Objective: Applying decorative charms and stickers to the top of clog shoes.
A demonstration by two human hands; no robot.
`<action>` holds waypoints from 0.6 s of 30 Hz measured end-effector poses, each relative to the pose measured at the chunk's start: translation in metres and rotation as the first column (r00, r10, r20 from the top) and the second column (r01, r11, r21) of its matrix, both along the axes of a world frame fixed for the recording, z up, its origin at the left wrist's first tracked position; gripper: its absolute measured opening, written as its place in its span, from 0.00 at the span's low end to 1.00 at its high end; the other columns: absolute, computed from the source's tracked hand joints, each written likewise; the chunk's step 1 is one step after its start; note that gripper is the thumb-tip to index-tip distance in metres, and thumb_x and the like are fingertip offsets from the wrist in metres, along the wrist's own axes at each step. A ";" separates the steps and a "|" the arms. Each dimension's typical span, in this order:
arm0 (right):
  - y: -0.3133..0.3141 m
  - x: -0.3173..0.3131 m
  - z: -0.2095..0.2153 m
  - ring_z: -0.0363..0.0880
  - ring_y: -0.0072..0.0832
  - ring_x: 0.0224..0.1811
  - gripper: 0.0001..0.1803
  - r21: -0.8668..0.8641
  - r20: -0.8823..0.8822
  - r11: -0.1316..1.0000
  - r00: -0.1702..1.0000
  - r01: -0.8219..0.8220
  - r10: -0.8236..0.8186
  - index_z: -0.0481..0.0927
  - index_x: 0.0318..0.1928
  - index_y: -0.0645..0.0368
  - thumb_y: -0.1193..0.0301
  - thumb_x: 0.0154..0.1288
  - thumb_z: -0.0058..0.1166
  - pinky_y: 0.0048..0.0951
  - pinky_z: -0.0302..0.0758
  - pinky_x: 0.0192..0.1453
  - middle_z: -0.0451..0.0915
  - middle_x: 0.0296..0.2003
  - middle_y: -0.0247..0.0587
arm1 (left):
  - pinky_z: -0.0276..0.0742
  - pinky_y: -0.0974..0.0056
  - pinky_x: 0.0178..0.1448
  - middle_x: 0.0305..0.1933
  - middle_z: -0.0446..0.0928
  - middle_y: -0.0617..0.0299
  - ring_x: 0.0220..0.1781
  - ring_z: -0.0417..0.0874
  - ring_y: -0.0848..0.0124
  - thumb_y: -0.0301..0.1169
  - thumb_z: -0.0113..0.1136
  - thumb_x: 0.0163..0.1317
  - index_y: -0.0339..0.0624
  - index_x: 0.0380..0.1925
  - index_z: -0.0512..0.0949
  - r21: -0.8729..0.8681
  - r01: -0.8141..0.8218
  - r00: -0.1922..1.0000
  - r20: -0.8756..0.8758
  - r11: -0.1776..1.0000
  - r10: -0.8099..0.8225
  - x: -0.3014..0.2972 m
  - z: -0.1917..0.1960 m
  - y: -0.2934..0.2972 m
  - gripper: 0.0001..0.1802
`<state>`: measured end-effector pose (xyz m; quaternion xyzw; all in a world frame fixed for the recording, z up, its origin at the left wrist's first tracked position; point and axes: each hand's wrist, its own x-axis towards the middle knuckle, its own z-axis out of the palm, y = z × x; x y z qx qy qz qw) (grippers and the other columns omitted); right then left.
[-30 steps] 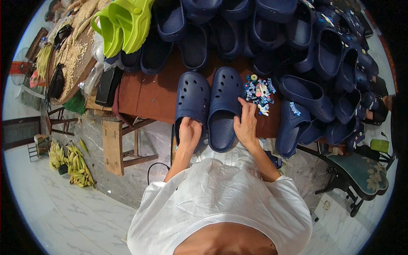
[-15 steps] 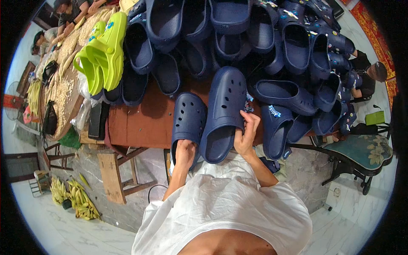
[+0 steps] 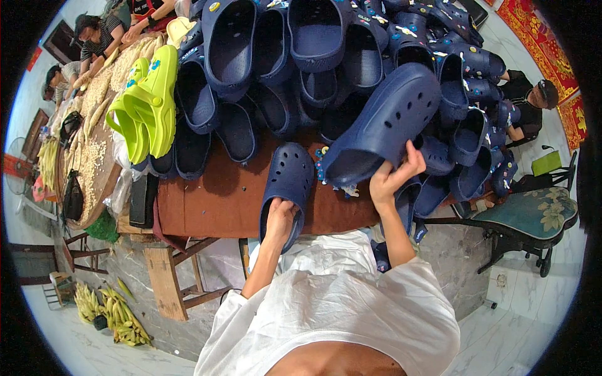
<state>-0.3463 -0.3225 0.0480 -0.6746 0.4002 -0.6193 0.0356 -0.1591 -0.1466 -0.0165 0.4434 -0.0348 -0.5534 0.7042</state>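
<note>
My left hand (image 3: pixel 281 219) is closed on the heel opening of a smaller navy clog (image 3: pixel 291 169), fingers inside it, toe pointing away from me. On the right, my right hand (image 3: pixel 396 177) grips the side of a larger navy clog (image 3: pixel 401 103). This one is tilted, its toe toward the far right and its dark opening toward the near left. Below the larger clog show small coloured charms (image 3: pixel 343 190); what they are fixed to is mostly hidden. Many more navy clogs (image 3: pixel 229 47) are heaped beyond my hands.
The clogs lie on a brown-covered table (image 3: pixel 207 210). Lime-green clogs (image 3: pixel 157 103) stand at the heap's left. Farther left, people sit at a round table (image 3: pixel 103 182) spread with pale kernels. Corn cobs (image 3: pixel 125 316) lie on the floor. A patterned chair (image 3: pixel 539 216) stands right, near another person (image 3: pixel 525 103).
My right hand has moved the larger clog right and away from me, tilting its toe rightward. The left hand's smaller clog has shifted slightly right. The view has shifted a little too.
</note>
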 end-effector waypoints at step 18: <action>-0.035 0.074 -0.034 0.48 0.54 0.72 0.38 -0.044 0.020 0.995 0.996 0.084 -0.083 0.58 0.68 0.73 0.85 0.51 0.42 0.52 0.46 0.77 0.52 0.66 0.65 | 0.66 0.67 0.64 0.69 0.67 0.63 0.60 0.73 0.77 0.25 0.51 0.66 0.39 0.72 0.59 -0.175 0.070 0.998 0.012 0.982 -0.069 0.004 -0.015 0.004 0.33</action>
